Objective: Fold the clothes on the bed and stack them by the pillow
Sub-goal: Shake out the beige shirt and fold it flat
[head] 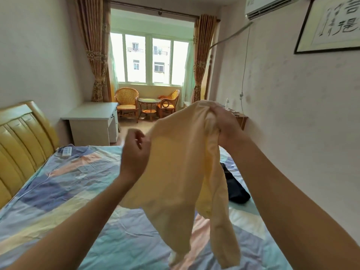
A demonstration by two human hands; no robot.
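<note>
Head | hands: 2 | yellow garment (181, 168): 1 | dark garment (234, 189): 1

**Brush characters on a framed scroll**

Large black brush-written characters are seen on a framed calligraphy sheet (331, 24) on the right wall, cut off by the picture's edge; they cannot be read with certainty. No other text is legible.

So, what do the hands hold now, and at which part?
The right hand grips a bunched upper part of the pale yellow garment. The left hand is at its edge; whether it holds cannot be told.
</note>
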